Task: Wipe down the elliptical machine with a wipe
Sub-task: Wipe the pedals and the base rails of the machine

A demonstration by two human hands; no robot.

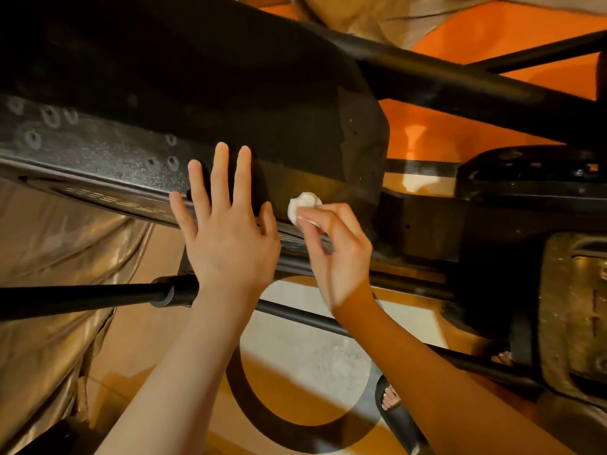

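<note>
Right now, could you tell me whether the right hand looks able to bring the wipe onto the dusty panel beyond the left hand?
Probably not directly: the left hand lies spread between the right hand, pinching the wipe, and the dusty panel.

Head view, steeply downward, close range

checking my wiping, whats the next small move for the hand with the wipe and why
Probably press the balled wipe, pinched in the right hand, onto the dark elliptical housing and stroke along it; the left hand lies flat there, seemingly bracing.
</note>
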